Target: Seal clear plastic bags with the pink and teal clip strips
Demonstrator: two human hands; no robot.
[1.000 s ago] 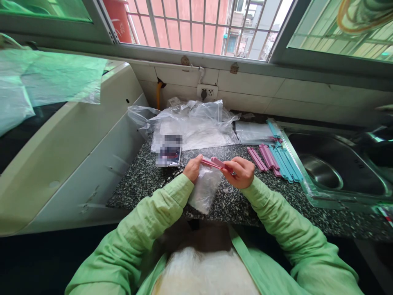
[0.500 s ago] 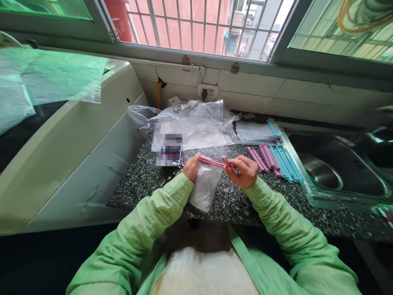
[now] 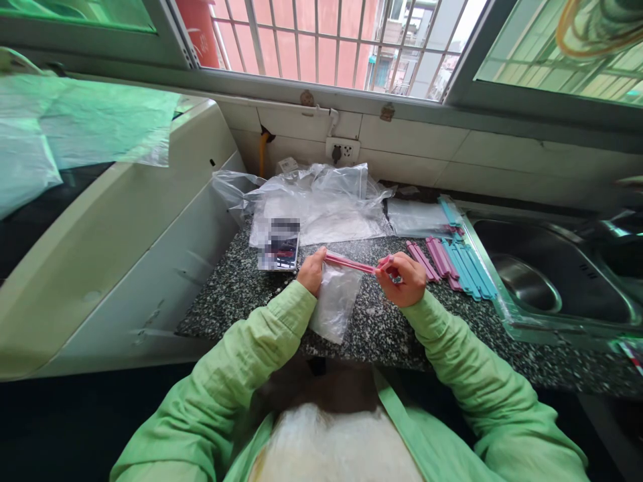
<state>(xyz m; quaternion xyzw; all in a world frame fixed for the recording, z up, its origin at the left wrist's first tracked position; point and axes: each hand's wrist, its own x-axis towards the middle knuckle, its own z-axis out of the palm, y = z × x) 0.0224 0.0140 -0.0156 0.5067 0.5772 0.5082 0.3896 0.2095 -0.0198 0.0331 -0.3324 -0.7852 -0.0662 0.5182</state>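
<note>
Here left hand [image 3: 311, 270], right hand [image 3: 404, 278] pinch pink clip [image 3: 350, 264] ends; counter edge [image 3: 351, 353] near.

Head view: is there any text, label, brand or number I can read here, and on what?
None is readable.
Red container outside the window: white marks, too small to read.
Flat card-like item on the speckled stone counter: blurred out.
Pink plastic sealing clip and clear plastic bag in the hands: no print visible.

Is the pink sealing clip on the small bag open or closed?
Closed: pink clip shows as one thin bar across the small bag, held by left hand and right hand.
</note>
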